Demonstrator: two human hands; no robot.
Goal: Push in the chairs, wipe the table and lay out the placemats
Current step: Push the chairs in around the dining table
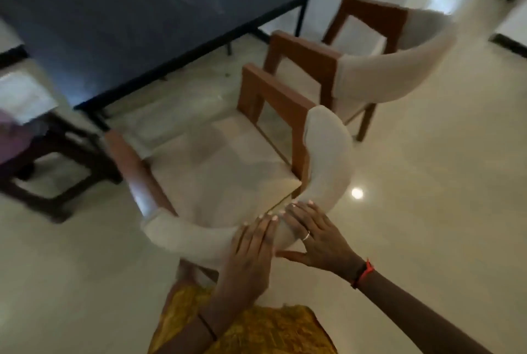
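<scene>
I have both hands flat on the near chair (pixel 228 159). My left hand (pixel 251 248) lies on the top of its curved cream backrest (pixel 188 236), fingers (pixel 265 225) straight and close together, pointing toward the seat, gripping nothing. My right hand (pixel 316 235) sits just beside it, a little farther round the curve. Its fingers (pixel 296 214) are also straight and slightly spread over the padding, with the thumb stuck out toward my body, off the fabric. The fingertips of the two hands almost meet. A ring (pixel 306 236) shows on one right finger and a red thread (pixel 366 271) on that wrist.

Ahead of my fingers the cream seat opens out between two brown wooden armrests. Beyond the seat, well apart from my fingers, is the dark tabletop (pixel 142 17). The chair's front stands clear of its near edge, with bare floor (pixel 427 182) between them, so the chair is not yet tucked under.

To the right of my right fingers and farther off, a second chair (pixel 370 54) of the same make stands just beside the first, also out from the tabletop. Far to the left of my left fingers is a low dark wooden frame (pixel 57 171), blurred; I cannot tell what it is. Below my wrists I see yellow patterned cloth (pixel 256 331).
</scene>
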